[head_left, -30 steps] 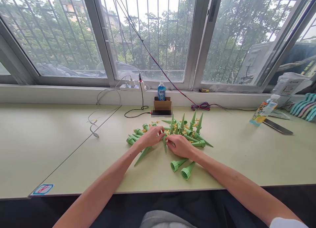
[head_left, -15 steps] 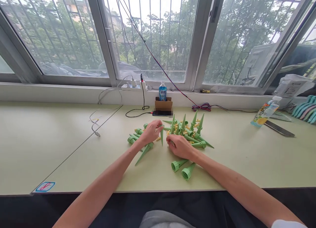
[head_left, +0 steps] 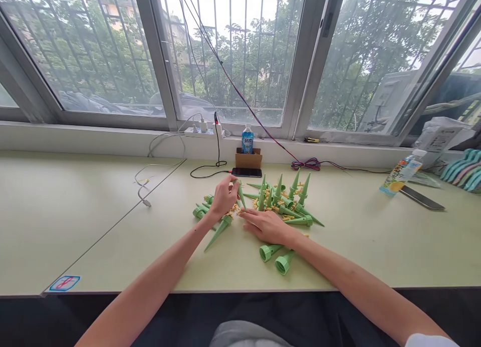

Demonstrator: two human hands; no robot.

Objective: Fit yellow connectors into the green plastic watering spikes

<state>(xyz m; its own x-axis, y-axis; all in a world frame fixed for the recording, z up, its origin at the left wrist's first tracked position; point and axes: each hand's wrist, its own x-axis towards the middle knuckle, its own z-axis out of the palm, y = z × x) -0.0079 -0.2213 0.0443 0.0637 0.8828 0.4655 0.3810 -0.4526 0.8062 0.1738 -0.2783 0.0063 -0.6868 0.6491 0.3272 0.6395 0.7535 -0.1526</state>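
A heap of green cone-shaped plastic spikes point(head_left: 280, 202) mixed with small yellow pieces point(head_left: 289, 217) lies on the pale green table point(head_left: 376, 237). My left hand point(head_left: 224, 198) is closed on one green spike point(head_left: 240, 196), held tip-down just above the left side of the heap. My right hand point(head_left: 265, 226) lies low on the table beside it, fingers stretched toward the yellow pieces. Two spikes point(head_left: 280, 257) lie with open ends toward me near my right wrist. Another spike point(head_left: 217, 233) lies under my left wrist.
A phone point(head_left: 246, 172) lies before a small cardboard box point(head_left: 248, 160) with a blue bottle point(head_left: 247, 138) behind it. Cables point(head_left: 145, 187) and a power strip point(head_left: 203, 131) sit at the back left. A drink bottle point(head_left: 402, 171), a dark flat object point(head_left: 421, 198) and teal items point(head_left: 464, 169) are at right.
My left hand lifted a green spike from the table and drew it up and back. My right hand let go of it, opened and reached flat toward the yellow pieces.
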